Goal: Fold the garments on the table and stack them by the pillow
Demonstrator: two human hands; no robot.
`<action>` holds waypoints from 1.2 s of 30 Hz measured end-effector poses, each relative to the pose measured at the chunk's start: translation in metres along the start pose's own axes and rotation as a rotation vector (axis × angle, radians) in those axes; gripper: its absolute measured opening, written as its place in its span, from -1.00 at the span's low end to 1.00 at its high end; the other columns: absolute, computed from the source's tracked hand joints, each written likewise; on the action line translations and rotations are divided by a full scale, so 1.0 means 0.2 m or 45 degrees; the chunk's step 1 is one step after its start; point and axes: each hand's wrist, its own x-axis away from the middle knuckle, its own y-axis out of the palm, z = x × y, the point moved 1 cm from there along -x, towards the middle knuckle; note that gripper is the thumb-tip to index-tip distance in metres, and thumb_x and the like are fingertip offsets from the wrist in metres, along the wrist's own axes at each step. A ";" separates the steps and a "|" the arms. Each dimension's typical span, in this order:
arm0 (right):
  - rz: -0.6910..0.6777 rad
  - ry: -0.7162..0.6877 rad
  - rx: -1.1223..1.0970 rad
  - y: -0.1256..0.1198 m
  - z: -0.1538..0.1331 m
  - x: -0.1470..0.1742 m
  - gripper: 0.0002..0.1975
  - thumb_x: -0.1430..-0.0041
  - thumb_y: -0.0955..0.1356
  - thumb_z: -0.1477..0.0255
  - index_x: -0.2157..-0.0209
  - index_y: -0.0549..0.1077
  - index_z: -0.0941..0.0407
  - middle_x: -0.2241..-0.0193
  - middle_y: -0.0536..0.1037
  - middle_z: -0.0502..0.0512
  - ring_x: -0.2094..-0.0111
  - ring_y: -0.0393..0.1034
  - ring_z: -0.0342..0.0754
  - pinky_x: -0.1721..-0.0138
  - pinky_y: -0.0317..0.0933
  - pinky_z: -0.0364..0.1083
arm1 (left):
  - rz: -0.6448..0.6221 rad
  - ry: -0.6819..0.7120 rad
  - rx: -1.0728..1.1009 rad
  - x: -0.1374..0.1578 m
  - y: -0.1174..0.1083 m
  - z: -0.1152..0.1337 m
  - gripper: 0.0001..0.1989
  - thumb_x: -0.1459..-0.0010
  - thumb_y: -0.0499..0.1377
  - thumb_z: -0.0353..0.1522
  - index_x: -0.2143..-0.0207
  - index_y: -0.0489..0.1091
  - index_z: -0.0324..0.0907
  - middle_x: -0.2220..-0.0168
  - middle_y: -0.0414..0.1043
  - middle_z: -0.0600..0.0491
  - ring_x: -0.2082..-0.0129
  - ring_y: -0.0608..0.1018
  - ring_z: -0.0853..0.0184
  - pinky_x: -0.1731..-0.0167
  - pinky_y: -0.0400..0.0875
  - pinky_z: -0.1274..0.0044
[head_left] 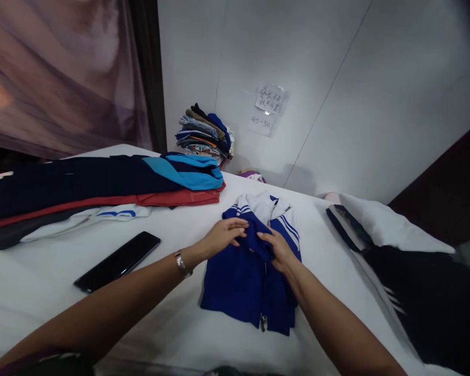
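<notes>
A small blue and white zip jacket (231,290) lies front up on the white table, its collar toward the wall and the zip pull near the lower hem. White stripes run along its shoulders. One blue sleeve is folded across the chest. My right hand (279,249) grips the end of that sleeve, thumb on top and fingers hidden underneath. At the sleeve's other side is my left hand (226,234), its fingers stretched out and slightly apart, the tips touching or just over the cloth. A silver watch (183,263) is on my left wrist.
A black phone (118,261) lies left on the table (172,308). Beyond it are dark, light-blue and red garments (102,180). A folded clothes stack (203,133) stands by the wall under handwritten paper notes (269,100). Dark clothing (426,292) lies at the right.
</notes>
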 end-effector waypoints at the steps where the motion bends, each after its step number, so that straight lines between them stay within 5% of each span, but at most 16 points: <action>1: -0.002 0.036 -0.035 0.00 -0.02 -0.03 -0.69 0.10 0.46 0.38 0.25 0.48 0.14 0.45 0.60 0.06 0.45 0.50 0.00 0.39 0.44 -0.03 | 0.095 -0.015 -0.134 0.02 -0.07 -0.04 -0.64 0.00 0.20 -0.25 0.13 0.44 -0.17 0.03 0.48 -0.08 0.16 0.54 0.21 0.33 0.46 0.47; 6: 0.139 -0.029 -0.196 0.00 -0.34 -0.23 -0.89 0.04 0.37 0.50 0.37 0.44 0.13 0.52 0.57 0.02 0.50 0.46 -0.07 0.44 0.45 -0.08 | 0.279 -0.191 -0.692 0.10 -0.30 -0.27 -0.60 -0.02 0.17 -0.14 0.13 0.43 -0.16 0.11 0.52 -0.08 0.17 0.55 0.17 0.15 0.39 0.42; 10: 0.244 -0.206 -0.241 0.00 -0.70 -0.42 -0.90 0.00 0.31 0.56 0.38 0.40 0.13 0.49 0.56 0.00 0.43 0.46 -0.10 0.36 0.46 -0.07 | 0.245 -0.339 -0.535 0.13 -0.28 -0.38 -0.35 0.02 0.20 -0.13 -0.11 0.25 -0.20 0.01 0.45 -0.14 0.35 0.55 0.27 0.42 0.40 0.50; 13: 0.302 -0.327 -0.191 -0.05 -0.89 -0.53 -0.91 0.00 0.29 0.57 0.41 0.38 0.13 0.54 0.52 -0.04 0.46 0.43 -0.13 0.34 0.45 -0.09 | 0.147 -0.418 -0.418 0.12 -0.23 -0.40 -0.30 0.03 0.20 -0.15 -0.16 0.18 -0.21 0.23 0.50 -0.03 0.57 0.45 0.38 0.57 0.30 0.53; 15: 0.369 -0.367 -0.162 -0.10 -0.96 -0.56 -0.92 0.01 0.28 0.57 0.43 0.37 0.14 0.56 0.51 -0.05 0.47 0.42 -0.15 0.35 0.44 -0.10 | 0.097 -0.381 -0.472 0.11 -0.19 -0.40 -0.44 0.03 0.20 -0.21 -0.05 0.29 -0.20 0.42 0.46 0.08 0.59 0.43 0.38 0.56 0.27 0.54; 18: 0.447 -0.401 -0.125 -0.19 -1.02 -0.56 -0.94 0.01 0.28 0.56 0.45 0.37 0.14 0.56 0.50 -0.04 0.48 0.42 -0.14 0.36 0.44 -0.10 | 0.091 -0.222 -0.666 0.11 -0.14 -0.35 -0.67 0.03 0.15 -0.31 0.16 0.41 -0.16 0.50 0.40 0.11 0.50 0.46 0.32 0.49 0.26 0.53; 24: 0.554 -0.410 -0.071 -0.40 -1.07 -0.43 -0.93 0.00 0.29 0.56 0.45 0.39 0.13 0.55 0.51 -0.05 0.47 0.42 -0.15 0.38 0.44 -0.10 | 0.017 0.018 -0.914 0.11 0.07 -0.20 -0.64 0.03 0.12 -0.34 0.12 0.42 -0.07 0.32 0.51 -0.01 0.29 0.53 0.18 0.30 0.29 0.44; 30: 0.671 -0.413 0.240 -0.57 -1.05 -0.28 -0.97 0.00 0.34 0.53 0.44 0.43 0.17 0.56 0.52 -0.01 0.53 0.42 -0.13 0.51 0.41 -0.13 | -0.193 0.010 -0.986 0.02 0.28 -0.27 -0.68 0.10 0.23 -0.18 0.28 0.48 -0.13 0.23 0.55 -0.19 0.19 0.55 0.00 0.23 0.32 0.34; 36: 0.385 -0.376 0.722 -0.52 -1.01 -0.14 -0.86 0.08 0.46 0.51 0.40 0.51 0.22 0.60 0.52 0.03 0.60 0.39 -0.13 0.60 0.30 -0.18 | -0.179 0.075 -0.694 -0.04 0.25 -0.28 -0.73 -0.06 0.12 -0.14 0.32 0.50 -0.08 0.39 0.55 0.01 0.32 0.54 0.21 0.31 0.32 0.46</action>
